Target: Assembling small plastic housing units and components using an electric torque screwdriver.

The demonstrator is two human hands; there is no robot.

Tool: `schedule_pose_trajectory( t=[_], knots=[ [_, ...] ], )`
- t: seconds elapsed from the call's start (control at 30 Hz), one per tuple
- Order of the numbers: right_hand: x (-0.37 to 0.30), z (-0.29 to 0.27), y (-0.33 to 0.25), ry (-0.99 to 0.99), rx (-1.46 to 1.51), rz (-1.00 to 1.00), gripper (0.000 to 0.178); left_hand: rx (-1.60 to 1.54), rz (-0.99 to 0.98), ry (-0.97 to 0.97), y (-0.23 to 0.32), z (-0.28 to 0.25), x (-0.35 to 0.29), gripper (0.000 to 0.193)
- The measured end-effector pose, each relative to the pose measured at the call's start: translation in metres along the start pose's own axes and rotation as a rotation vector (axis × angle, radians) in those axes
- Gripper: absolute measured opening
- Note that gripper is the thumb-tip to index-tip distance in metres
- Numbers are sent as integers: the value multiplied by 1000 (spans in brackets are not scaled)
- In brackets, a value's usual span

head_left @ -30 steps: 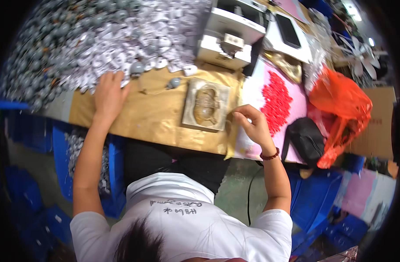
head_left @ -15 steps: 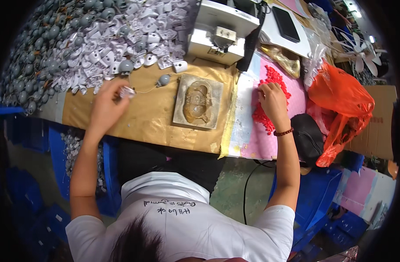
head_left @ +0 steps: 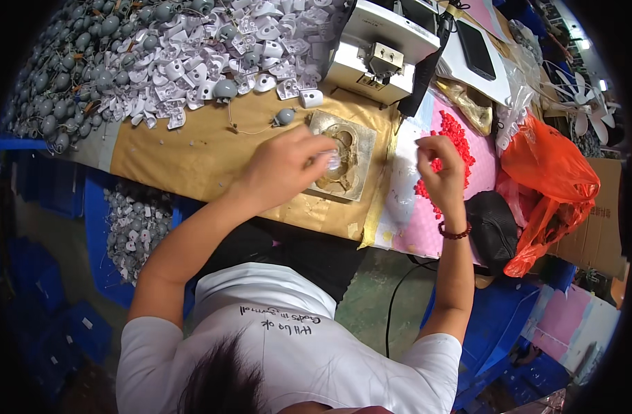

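My left hand (head_left: 288, 164) pinches a small white plastic part (head_left: 332, 161), blurred at the fingertips. It hangs over the left side of a square metal block (head_left: 366, 148) whose brownish hollow has a rounded outline. A grey bulb-shaped piece (head_left: 284, 116) with a thin wire lies just beyond that hand, left of the block. My right hand (head_left: 443, 165) is raised beside a heap of small red pieces (head_left: 457, 134), thumb and forefinger pressed together. Whatever sits in that pinch is too small to make out.
White plastic parts (head_left: 185, 76) and grey bulb-shaped pieces (head_left: 61, 90) are piled at the far left. A white machine (head_left: 372, 58) stands behind the block. To the right are a black pouch (head_left: 492, 231), an orange plastic bag (head_left: 547, 162) and a phone (head_left: 476, 50).
My left hand has moved right with the white part, from the brown paper to the metal block. My right hand has drawn back slightly from the red heap. The whole view has shifted a little.
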State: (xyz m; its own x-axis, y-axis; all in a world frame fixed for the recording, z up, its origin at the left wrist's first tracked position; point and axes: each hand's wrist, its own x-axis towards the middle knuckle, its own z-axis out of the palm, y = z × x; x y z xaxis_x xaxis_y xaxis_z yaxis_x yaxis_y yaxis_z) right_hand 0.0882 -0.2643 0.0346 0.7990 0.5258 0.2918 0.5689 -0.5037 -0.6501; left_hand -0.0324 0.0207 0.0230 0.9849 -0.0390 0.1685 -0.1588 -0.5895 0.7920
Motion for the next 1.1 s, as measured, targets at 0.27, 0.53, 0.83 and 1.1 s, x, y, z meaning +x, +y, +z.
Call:
schedule_pose_trajectory(
  t=[0.27,0.53,0.83,1.1],
  knots=[
    [1,55,-34,-58,168,-242,20,275,217,-15,-15,17,21,34],
    [5,89,-40,-81,-206,-496,26,315,202,49,-33,-20,12,36],
    [-12,100,-46,18,-275,-388,34,735,257,67,-92,-93,-4,16],
    [-2,89,-64,149,45,-238,49,277,226,-31,-18,-103,14,14]
  ],
)
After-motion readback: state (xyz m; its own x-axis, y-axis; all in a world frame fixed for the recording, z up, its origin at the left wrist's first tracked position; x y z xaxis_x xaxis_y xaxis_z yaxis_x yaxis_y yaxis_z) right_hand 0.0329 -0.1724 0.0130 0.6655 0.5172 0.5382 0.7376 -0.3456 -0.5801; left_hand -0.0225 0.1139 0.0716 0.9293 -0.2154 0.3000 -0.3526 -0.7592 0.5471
